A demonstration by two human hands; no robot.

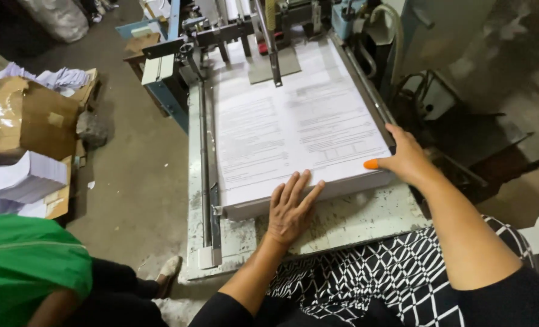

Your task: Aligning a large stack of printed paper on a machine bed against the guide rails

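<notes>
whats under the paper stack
The paper stack sits on a worn, speckled metal table, which shows in front of it. The left hand and right hand press its near edge. The table beneath the stack is covered.

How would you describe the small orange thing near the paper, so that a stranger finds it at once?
Start at the tall stack of printed sheets on the machine table. At its near right corner rests the right hand. The orange cap sits on that thumb's tip, the only bright orange spot there.
</notes>
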